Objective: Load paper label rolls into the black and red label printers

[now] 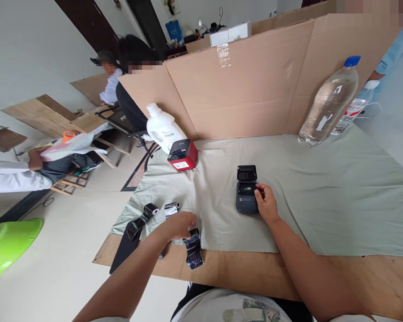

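A small dark portable printer [246, 204] lies on the cloth, its lid [246, 172] tipped back and its compartment showing. My right hand [267, 203] grips the printer's right side, with fingers at the compartment's edge. To the left, my left hand [181, 225] has its fingers curled at the end of a black printed paper roll [194, 250], whose loose strip hangs over the table's front edge. Beyond that hand lies a silvery roll [171, 209]. Farther left, another black paper roll [150, 212] is partly unwound over a dark flat object [124, 250].
A red and black box-shaped device [184, 155] stands before a white jug [164, 129]. A cardboard panel [242, 94] closes off the back. At right stand a large water bottle [332, 103] and a smaller bottle [356, 107]. Other people sit beyond the table at left.
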`<control>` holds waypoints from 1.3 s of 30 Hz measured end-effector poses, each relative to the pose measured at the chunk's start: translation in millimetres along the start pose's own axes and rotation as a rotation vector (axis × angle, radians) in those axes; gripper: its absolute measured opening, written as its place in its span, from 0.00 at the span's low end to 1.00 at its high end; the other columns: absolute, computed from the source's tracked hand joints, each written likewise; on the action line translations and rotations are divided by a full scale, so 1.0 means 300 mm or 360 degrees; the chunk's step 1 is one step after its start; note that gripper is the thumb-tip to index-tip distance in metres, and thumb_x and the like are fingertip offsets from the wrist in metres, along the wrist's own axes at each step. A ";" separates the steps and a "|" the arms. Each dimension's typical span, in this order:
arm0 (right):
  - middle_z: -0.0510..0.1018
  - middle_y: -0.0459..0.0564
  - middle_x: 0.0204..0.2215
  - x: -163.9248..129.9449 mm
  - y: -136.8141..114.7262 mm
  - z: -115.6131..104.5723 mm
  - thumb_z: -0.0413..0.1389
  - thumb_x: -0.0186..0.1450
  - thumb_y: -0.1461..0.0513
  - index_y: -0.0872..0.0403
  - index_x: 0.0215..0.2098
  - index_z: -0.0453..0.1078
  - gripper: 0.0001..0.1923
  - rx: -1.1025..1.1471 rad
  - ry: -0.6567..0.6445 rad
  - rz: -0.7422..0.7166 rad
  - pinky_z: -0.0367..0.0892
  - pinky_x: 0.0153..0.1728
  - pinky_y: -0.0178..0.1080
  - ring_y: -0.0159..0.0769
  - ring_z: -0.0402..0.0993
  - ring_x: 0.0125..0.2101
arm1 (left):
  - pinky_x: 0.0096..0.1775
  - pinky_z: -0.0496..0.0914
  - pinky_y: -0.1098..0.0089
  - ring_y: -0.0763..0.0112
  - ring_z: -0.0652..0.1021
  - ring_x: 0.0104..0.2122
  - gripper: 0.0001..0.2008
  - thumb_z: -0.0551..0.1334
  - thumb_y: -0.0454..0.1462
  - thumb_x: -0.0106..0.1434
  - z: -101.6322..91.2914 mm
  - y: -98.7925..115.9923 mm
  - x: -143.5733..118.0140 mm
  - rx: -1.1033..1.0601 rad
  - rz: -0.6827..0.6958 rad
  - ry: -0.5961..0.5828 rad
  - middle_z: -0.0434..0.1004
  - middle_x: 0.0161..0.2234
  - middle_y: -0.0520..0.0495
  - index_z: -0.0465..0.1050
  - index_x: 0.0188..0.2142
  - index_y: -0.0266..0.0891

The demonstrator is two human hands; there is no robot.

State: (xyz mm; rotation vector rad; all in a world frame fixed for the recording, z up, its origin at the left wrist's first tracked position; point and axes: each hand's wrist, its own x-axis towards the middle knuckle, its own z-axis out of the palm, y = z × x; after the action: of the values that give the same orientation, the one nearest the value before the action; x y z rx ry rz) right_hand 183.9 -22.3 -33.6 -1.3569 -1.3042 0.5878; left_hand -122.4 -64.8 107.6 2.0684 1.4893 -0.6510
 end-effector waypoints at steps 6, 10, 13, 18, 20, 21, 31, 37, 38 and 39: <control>0.75 0.56 0.45 0.002 -0.004 0.004 0.50 0.66 0.52 0.53 0.44 0.69 0.16 -0.0006 0.0011 0.0020 0.69 0.49 0.52 0.44 0.71 0.47 | 0.34 0.66 0.70 0.64 0.76 0.34 0.13 0.62 0.33 0.48 0.018 0.084 0.014 -0.0376 0.0362 0.0008 0.76 0.34 0.50 0.72 0.36 0.41; 0.74 0.57 0.45 0.003 -0.003 0.001 0.50 0.66 0.52 0.53 0.44 0.69 0.16 -0.0019 -0.0002 -0.0012 0.69 0.49 0.53 0.44 0.71 0.47 | 0.42 0.69 0.68 0.66 0.76 0.38 0.16 0.61 0.36 0.55 -0.104 0.216 0.128 -0.0792 0.0783 0.0331 0.77 0.40 0.48 0.72 0.45 0.41; 0.74 0.56 0.45 0.002 0.002 -0.004 0.52 0.64 0.52 0.53 0.45 0.68 0.16 -0.0023 -0.0050 -0.0045 0.70 0.48 0.53 0.45 0.71 0.46 | 0.47 0.69 0.65 0.65 0.76 0.43 0.17 0.59 0.34 0.57 -0.172 0.318 0.266 -0.0829 0.0837 0.0718 0.77 0.44 0.47 0.69 0.47 0.41; 0.72 0.56 0.45 -0.005 0.004 -0.006 0.57 0.60 0.55 0.53 0.50 0.65 0.21 -0.0002 -0.0094 -0.0064 0.72 0.44 0.51 0.44 0.71 0.44 | 0.49 0.69 0.60 0.61 0.77 0.44 0.12 0.59 0.31 0.59 -0.184 0.404 0.429 -0.0432 0.0627 0.0801 0.78 0.42 0.47 0.67 0.43 0.42; 0.71 0.57 0.46 -0.007 0.001 -0.004 0.58 0.58 0.57 0.53 0.52 0.63 0.24 -0.0007 -0.0104 -0.0071 0.73 0.44 0.52 0.45 0.71 0.44 | 0.52 0.66 0.57 0.59 0.78 0.45 0.12 0.59 0.31 0.59 -0.167 0.408 0.454 -0.0322 0.0608 0.0801 0.79 0.43 0.47 0.68 0.43 0.42; 0.71 0.57 0.47 -0.008 -0.001 -0.004 0.58 0.58 0.58 0.53 0.52 0.63 0.25 -0.0013 -0.0109 -0.0087 0.72 0.44 0.52 0.45 0.70 0.45 | 0.53 0.65 0.56 0.59 0.77 0.45 0.12 0.60 0.30 0.59 -0.157 0.406 0.462 -0.0302 0.0607 0.0814 0.79 0.43 0.47 0.68 0.43 0.42; 0.65 0.58 0.56 -0.023 -0.041 -0.026 0.51 0.61 0.63 0.51 0.55 0.64 0.23 -0.0081 -0.0126 -0.0275 0.65 0.54 0.57 0.48 0.62 0.57 | 0.50 0.67 0.57 0.57 0.71 0.46 0.06 0.66 0.36 0.59 -0.091 0.396 0.524 -0.0269 0.0552 0.1112 0.73 0.41 0.43 0.80 0.37 0.40; 0.68 0.56 0.55 -0.015 -0.075 -0.035 0.52 0.67 0.55 0.50 0.32 0.76 0.13 -0.0356 -0.0031 -0.0382 0.64 0.54 0.58 0.50 0.63 0.55 | 0.56 0.64 0.58 0.60 0.70 0.51 0.16 0.53 0.43 0.70 -0.100 0.364 0.528 -0.0795 0.0521 0.1701 0.71 0.47 0.40 0.75 0.47 0.39; 0.68 0.56 0.54 -0.013 -0.077 -0.036 0.53 0.66 0.55 0.50 0.31 0.76 0.13 -0.0365 -0.0032 -0.0399 0.65 0.53 0.58 0.50 0.63 0.54 | 0.58 0.62 0.57 0.60 0.68 0.55 0.19 0.50 0.45 0.71 -0.104 0.355 0.531 -0.0883 0.0531 0.1770 0.69 0.51 0.39 0.71 0.52 0.38; 0.68 0.56 0.54 -0.012 -0.080 -0.037 0.53 0.66 0.55 0.51 0.30 0.76 0.13 -0.0363 -0.0027 -0.0413 0.66 0.52 0.57 0.50 0.64 0.54 | 0.60 0.60 0.57 0.60 0.66 0.58 0.23 0.47 0.47 0.71 -0.106 0.348 0.534 -0.0963 0.0580 0.1774 0.66 0.56 0.37 0.67 0.56 0.38</control>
State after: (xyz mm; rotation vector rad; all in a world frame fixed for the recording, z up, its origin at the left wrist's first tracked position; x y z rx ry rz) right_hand 184.2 -34.9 -10.1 -1.3376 -1.5685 0.2794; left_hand 25.5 41.5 41.9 2.1213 1.4263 1.1406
